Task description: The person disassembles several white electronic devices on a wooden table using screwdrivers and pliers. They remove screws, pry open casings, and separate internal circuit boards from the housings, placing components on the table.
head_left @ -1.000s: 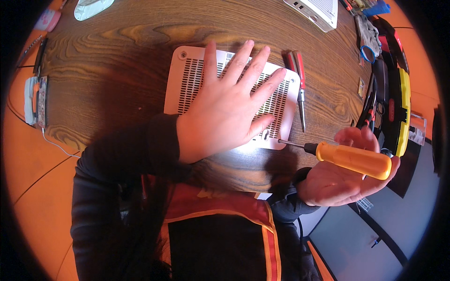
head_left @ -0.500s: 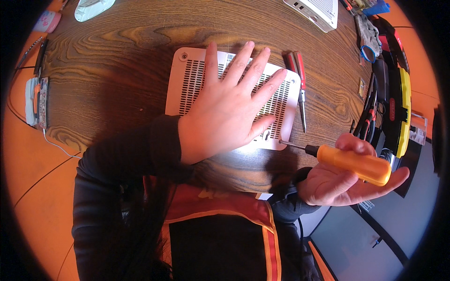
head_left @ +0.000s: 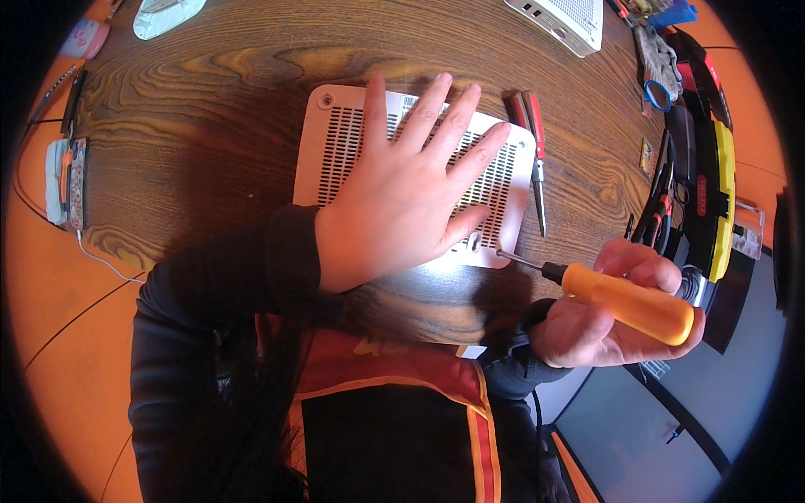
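A white, flat box with rounded corners and a slotted vent grille (head_left: 340, 151) lies on the wooden table before me. My left hand (head_left: 402, 184) rests flat across its middle, fingers spread, covering much of the grille. In my right hand (head_left: 616, 314) is a screwdriver (head_left: 629, 303) with a fat orange handle, held between thumb and fingers. Its thin shaft points left, and the tip meets the box's near right corner, where a screw hole seems to be. Screw recesses show at both far corners too.
Just right of the box lies a red-handled screwdriver (head_left: 535, 138). At the far right stands another white vented box (head_left: 563, 25). Grey gloves (head_left: 658, 54), pliers (head_left: 658, 210) and a yellow-black case (head_left: 717, 201) line the right table edge. Small items, including a power strip (head_left: 78, 184), sit along the left edge.
The fingers of my right hand have curled in around the orange handle, whose rear end has dipped slightly. The box and my left hand have shifted a touch left.
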Demonstrator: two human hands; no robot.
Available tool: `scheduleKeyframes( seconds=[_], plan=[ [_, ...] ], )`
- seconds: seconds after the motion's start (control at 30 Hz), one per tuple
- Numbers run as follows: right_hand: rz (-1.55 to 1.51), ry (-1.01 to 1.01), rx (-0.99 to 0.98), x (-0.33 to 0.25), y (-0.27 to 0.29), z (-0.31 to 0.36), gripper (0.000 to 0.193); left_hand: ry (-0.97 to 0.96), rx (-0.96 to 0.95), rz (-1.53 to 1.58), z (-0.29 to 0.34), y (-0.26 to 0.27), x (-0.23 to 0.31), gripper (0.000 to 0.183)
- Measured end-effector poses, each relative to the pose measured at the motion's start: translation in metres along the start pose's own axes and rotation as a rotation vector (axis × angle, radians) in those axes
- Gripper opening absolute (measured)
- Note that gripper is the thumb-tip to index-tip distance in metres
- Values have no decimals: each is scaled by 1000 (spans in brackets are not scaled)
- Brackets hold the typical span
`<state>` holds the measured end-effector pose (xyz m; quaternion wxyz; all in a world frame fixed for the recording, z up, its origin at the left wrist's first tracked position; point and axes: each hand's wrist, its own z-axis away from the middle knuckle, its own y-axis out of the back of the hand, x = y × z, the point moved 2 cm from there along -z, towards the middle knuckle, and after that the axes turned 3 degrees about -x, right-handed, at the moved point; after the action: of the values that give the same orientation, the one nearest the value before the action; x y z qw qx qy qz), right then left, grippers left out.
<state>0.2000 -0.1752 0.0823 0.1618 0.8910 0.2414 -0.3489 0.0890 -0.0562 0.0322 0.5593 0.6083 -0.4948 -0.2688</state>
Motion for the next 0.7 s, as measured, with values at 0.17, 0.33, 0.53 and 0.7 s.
scheduleKeyframes(
  seconds=[0.17,0.33,0.53,0.7],
  plan=[
    [-81,-108,157,4,3,5,78,-2,-1,-3,0,0,0,59],
    [-99,54,0,6,5,4,74,1,-7,-3,0,0,0,58],
    [-102,-4,32,6,6,6,75,1,-3,-6,1,0,0,58],
    [-85,26,116,7,8,5,73,5,-1,5,1,0,0,59]
  ],
)
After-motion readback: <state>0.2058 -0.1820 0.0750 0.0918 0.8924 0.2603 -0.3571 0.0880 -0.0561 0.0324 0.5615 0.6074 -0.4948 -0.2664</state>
